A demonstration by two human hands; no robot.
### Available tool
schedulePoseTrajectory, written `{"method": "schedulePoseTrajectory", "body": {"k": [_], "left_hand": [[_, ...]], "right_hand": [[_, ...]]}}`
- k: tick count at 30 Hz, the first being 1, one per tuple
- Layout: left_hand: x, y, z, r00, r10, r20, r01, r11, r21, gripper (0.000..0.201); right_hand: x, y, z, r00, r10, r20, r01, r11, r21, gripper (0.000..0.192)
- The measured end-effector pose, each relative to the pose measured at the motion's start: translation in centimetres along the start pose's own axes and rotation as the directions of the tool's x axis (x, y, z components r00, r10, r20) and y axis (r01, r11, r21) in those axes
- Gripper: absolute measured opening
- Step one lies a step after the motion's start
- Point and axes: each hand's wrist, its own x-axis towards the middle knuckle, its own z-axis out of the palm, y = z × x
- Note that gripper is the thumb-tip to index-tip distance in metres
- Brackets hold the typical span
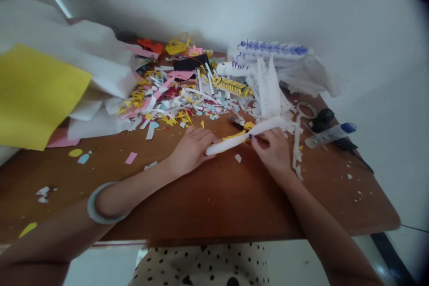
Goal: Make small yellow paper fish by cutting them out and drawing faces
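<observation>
My left hand (192, 147) grips the near end of a rolled white paper tube (234, 140) that lies across the brown table (208, 201). My right hand (273, 149) pinches the tube further along, near its middle. A thin yellow paper strip (234, 135) runs along the tube between my hands. A pale bangle (100, 203) sits on my left forearm.
A heap of cut paper scraps (174, 94) covers the table's far half. Yellow and white sheets (43, 94) hang over the left side. A glue tube with blue cap (330, 135), black scissors (323, 118) and a tape ring (306, 109) lie right. White feathered paper (271, 60) rests at the back.
</observation>
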Motion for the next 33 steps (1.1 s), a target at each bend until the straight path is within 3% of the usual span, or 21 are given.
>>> {"method": "schedulePoseTrajectory", "body": {"k": [3,7,9,11,13,14,16,19,23,26,28,30,33], "left_hand": [[0.2,0.0,0.0,0.999,-0.029,-0.014,0.028,0.998,-0.050,0.023],[0.2,-0.3,0.0,0.996,-0.079,-0.037,0.074,0.989,-0.128,0.022],[0.0,-0.6,0.0,0.989,-0.131,-0.062,0.119,0.979,-0.167,0.019],[-0.2,-1.1,0.0,0.978,-0.183,-0.100,0.158,0.964,-0.215,0.014],[-0.3,-1.6,0.1,0.965,-0.223,-0.136,0.178,0.943,-0.282,0.011],[-0.3,-1.8,0.1,0.961,-0.237,-0.144,0.180,0.929,-0.322,0.012],[-0.2,-2.2,0.4,0.957,-0.257,-0.136,0.185,0.899,-0.398,0.014],[-0.2,-2.6,0.6,0.955,-0.280,-0.098,0.204,0.860,-0.467,0.016],[-0.3,-3.0,0.4,0.957,-0.273,-0.097,0.183,0.829,-0.528,0.019],[-0.3,-3.2,0.3,0.948,-0.302,-0.098,0.192,0.792,-0.580,0.022],[-0.3,-3.1,0.4,0.935,-0.350,-0.056,0.240,0.742,-0.627,0.025],[-0.2,-2.9,0.4,0.924,-0.383,0.005,0.290,0.692,-0.661,0.027],[-0.2,-2.1,0.4,0.909,-0.407,0.093,0.356,0.639,-0.682,0.030]], "right_hand": [[0.1,-0.2,0.1,0.980,0.184,0.075,-0.195,0.964,0.183,0.013],[0.4,0.5,-0.1,0.931,0.330,0.154,-0.362,0.877,0.316,0.018],[1.0,1.5,-0.5,0.900,0.409,0.149,-0.435,0.830,0.350,0.021],[2.3,2.6,-1.2,0.867,0.495,0.067,-0.484,0.800,0.354,0.025],[4.3,3.3,-1.7,0.877,0.481,0.007,-0.462,0.839,0.287,0.028],[5.6,3.3,-1.6,0.895,0.444,0.045,-0.442,0.870,0.220,0.028],[8.4,2.6,-0.9,0.909,0.323,0.261,-0.343,0.939,0.030,0.025],[12.8,0.8,1.2,0.908,0.271,0.320,-0.281,0.960,-0.016,0.018],[15.7,-1.3,2.3,0.913,0.248,0.324,-0.255,0.967,-0.022,0.036],[13.8,-1.7,1.0,0.900,0.103,0.423,-0.194,0.965,0.177,0.038],[10.9,-1.4,-0.1,0.837,-0.038,0.546,-0.190,0.916,0.354,0.044],[7.7,-0.9,-0.6,0.773,-0.079,0.630,-0.291,0.838,0.462,0.060],[3.8,-0.6,-0.3,0.782,-0.025,0.623,-0.435,0.693,0.575,0.077]]}}
